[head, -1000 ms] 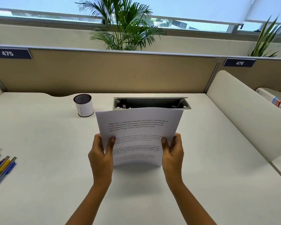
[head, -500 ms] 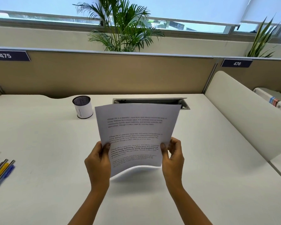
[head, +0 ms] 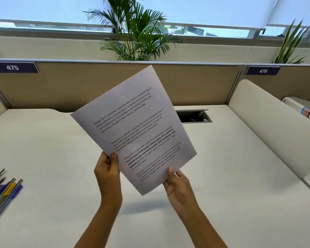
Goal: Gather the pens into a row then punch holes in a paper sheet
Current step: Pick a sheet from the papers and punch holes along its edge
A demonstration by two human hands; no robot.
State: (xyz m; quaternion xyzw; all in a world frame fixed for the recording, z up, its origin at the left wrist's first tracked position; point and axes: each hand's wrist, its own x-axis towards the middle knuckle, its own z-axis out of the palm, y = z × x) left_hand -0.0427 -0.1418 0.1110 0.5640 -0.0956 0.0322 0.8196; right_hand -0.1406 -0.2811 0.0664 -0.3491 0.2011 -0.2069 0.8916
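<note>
A white paper sheet (head: 134,126) with printed paragraphs hangs in the air above the desk, tilted so its top leans to the right. My left hand (head: 106,171) pinches its lower left edge with thumb on the front. My right hand (head: 177,185) grips its bottom edge near the lower right corner. Several pens (head: 2,192), blue, yellow, purple and silver, lie side by side at the desk's left edge, partly cut off by the frame. No hole punch is in sight.
A white desk (head: 222,176) has a cable hatch (head: 193,116) at the back, partly hidden by the sheet. A tan partition (head: 61,86) closes the back, a rounded white divider (head: 276,126) the right. Plants stand behind.
The sheet has risen and turned clockwise from upright to a slant. My right hand slid down to its bottom edge. The sheet now hides the mesh pen cup.
</note>
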